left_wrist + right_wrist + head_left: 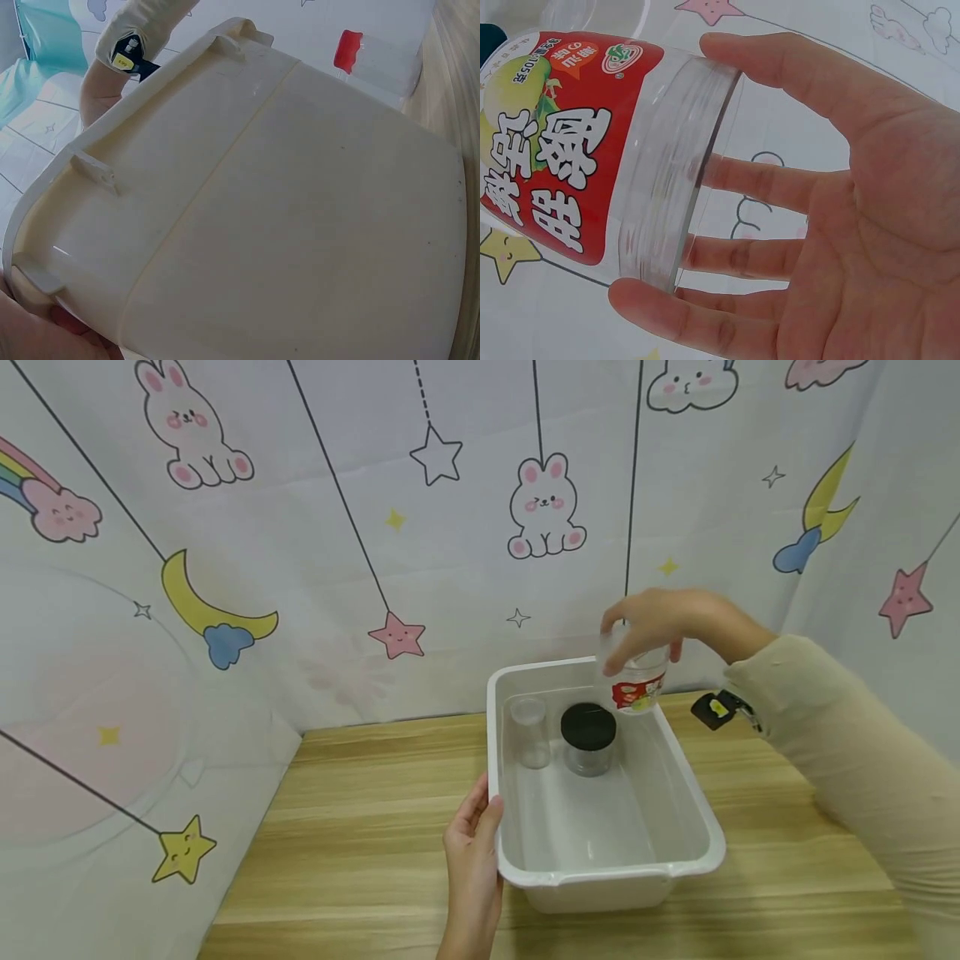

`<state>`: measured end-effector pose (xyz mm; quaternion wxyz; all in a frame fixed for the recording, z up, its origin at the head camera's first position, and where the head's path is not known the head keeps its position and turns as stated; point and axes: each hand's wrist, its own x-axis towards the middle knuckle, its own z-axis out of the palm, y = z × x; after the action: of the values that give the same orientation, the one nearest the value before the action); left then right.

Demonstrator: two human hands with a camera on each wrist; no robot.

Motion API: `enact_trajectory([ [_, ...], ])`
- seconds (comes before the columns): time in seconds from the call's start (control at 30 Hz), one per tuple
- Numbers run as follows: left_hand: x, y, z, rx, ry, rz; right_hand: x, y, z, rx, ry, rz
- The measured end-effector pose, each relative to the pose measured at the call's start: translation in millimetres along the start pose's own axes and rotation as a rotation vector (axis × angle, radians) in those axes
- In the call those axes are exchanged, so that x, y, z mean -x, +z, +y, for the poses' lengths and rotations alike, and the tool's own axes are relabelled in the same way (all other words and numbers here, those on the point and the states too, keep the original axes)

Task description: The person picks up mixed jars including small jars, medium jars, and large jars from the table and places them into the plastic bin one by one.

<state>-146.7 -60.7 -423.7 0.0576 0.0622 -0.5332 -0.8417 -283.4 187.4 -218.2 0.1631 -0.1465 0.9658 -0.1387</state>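
A white plastic basin stands on the wooden table, and my left hand grips its left rim. My right hand holds a clear jar above the basin's back right corner. In the right wrist view the fingers and thumb spread around the end of that jar, which has a red label with white characters and a green fruit picture. Inside the basin, a jar with a black lid and a slim clear container stand near the back left.
The left wrist view shows a clear jar with a red lid outside the basin, on the table. A cloth with cartoon drawings hangs behind the table. A black wrist device is by the right sleeve.
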Motion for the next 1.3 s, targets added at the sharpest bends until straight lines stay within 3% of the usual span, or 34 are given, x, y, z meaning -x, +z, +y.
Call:
enact_trajectory([
  [0.67, 2.1, 0.1, 1.0, 0.005, 0.011, -0.009, -6.5, 13.0, -18.3, -0.031, -0.040, -0.045],
  [1.3, 1.3, -0.3, 1.4, 0.010, 0.022, -0.020, -14.1, 23.2, -33.9, 0.008, -0.088, -0.070],
])
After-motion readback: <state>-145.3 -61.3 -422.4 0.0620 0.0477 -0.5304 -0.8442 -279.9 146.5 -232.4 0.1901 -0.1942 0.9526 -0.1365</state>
